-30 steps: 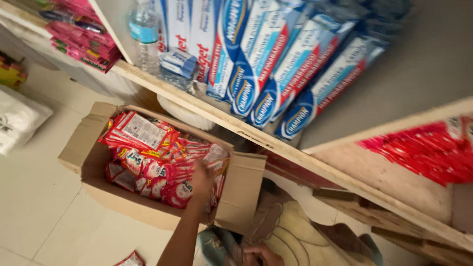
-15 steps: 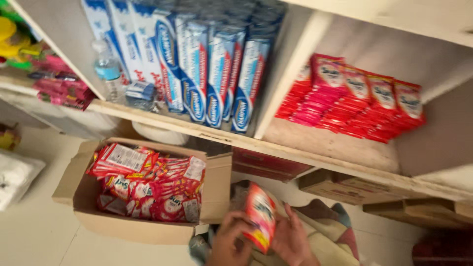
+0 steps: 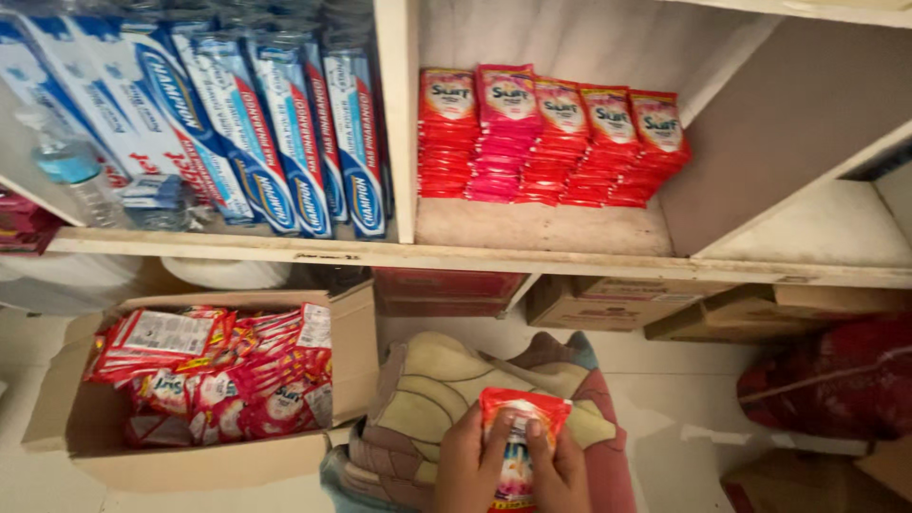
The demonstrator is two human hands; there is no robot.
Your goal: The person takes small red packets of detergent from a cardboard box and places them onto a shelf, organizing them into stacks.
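Now both hands low at frame bottom, left hand [image 3: 467, 465] and right hand [image 3: 559, 467] grasping red sachet bundle [image 3: 516, 439] upright between them; bundle tilted half second ago; open carton [image 3: 204, 456] of sachets at left, no longer reached into.

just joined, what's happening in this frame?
A person holds a small stack of red sachets in both hands, left hand and right hand, low in front of a wooden shelf. An open cardboard box on the floor to the left is full of the same red sachets. On the shelf above, rows of red and pink sachets sit stacked in one compartment, with blue packets in the next compartment to the left.
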